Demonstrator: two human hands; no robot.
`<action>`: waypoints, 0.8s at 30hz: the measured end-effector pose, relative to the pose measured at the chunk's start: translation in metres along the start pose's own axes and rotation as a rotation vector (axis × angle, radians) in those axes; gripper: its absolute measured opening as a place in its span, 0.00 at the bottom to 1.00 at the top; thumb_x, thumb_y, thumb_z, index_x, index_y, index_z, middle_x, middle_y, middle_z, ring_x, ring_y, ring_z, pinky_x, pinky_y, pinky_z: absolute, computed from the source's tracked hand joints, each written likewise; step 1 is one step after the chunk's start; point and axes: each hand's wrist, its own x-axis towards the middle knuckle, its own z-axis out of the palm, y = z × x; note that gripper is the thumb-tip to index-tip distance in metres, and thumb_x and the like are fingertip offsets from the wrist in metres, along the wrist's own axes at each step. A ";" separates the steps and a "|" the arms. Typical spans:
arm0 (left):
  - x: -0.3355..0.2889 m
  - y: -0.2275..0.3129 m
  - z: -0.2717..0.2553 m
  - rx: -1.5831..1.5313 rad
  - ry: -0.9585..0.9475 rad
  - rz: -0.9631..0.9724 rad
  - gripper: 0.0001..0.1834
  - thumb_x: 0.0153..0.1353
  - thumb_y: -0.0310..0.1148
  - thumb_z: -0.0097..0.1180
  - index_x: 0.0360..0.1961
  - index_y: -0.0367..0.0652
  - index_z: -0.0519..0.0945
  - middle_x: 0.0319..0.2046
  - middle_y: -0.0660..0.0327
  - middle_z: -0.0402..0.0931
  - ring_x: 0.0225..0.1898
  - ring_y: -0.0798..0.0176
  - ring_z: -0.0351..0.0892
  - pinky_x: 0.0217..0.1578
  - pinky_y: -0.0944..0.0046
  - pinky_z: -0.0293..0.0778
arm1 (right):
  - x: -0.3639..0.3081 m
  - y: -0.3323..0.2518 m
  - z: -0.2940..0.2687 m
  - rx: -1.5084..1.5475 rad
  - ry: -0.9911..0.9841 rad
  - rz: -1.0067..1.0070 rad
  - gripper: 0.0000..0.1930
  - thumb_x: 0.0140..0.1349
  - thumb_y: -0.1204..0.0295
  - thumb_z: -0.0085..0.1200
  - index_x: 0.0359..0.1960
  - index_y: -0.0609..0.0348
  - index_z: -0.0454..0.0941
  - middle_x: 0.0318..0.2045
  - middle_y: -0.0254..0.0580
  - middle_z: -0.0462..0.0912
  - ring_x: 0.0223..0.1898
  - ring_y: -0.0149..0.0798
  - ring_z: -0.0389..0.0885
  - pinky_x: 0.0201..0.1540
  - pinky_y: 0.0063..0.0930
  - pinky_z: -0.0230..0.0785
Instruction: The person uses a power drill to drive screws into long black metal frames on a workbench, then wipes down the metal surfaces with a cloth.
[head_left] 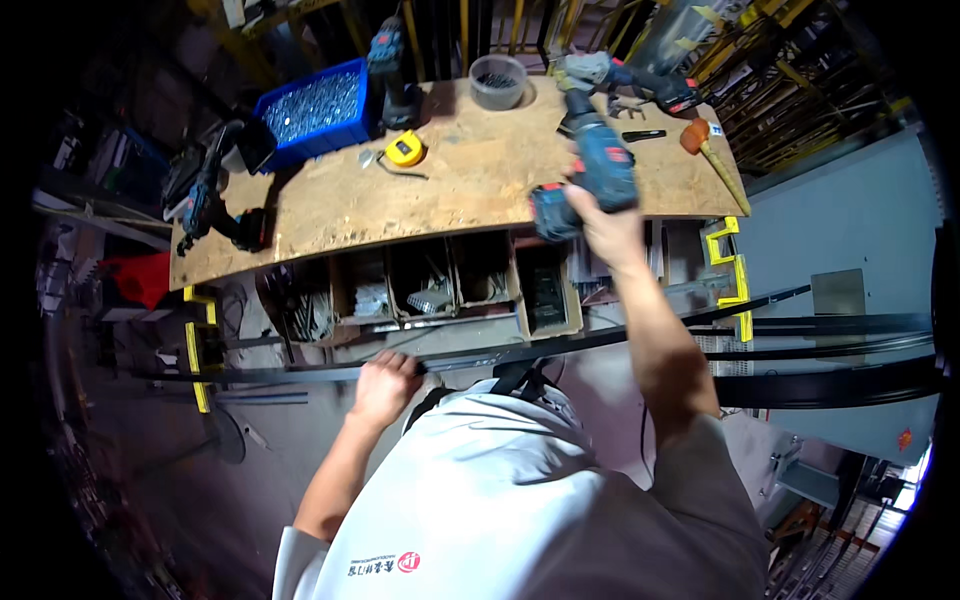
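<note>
The cordless drill (607, 160) is in the right hand (612, 232), raised over the front edge of the wooden workbench (470, 185). The thumb lies across it and the palm is wrapped at its rear; the other right fingers are mostly hidden, though the grasp is plain. Its chuck points away from those fingers, toward the far edge, where a second cordless tool (670, 92) with a grey head lies close ahead; I cannot tell whether they touch.

Right of the right fingers are one slim black object (645, 134) and, farther out, one orange-headed mallet (697, 136). Left of and beyond them stands one round tub (497, 82) of dark small pieces; farther left come one yellow tape measure (404, 149), an upright cordless driver (388, 55) and one blue bin (312, 110) filled with small metal pieces. A fourth cordless tool (212, 205) lies at the bench's left end, well apart from both hands.

The left hand (388, 388) has its fingers curled over a long black bar (590, 342), which runs crosswise between the person's body and the bench. Beyond the left fingers, under the benchtop, sits a row of open boxes (548, 290), at least four. Two yellow brackets (741, 285) flank the hands, one per side.

The right arm stretches forward, nearly straight; the left is bent, its forearm angled inward, knuckles up.
</note>
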 end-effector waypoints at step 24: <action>-0.010 0.008 -0.015 0.271 0.007 -0.091 0.11 0.51 0.30 0.66 0.34 0.36 0.81 0.30 0.56 0.79 0.35 0.52 0.80 0.38 0.55 0.79 | 0.101 0.142 -0.122 -1.428 -0.048 -0.148 0.11 0.60 0.73 0.54 0.41 0.60 0.85 0.45 0.51 0.77 0.53 0.54 0.71 0.57 0.53 0.61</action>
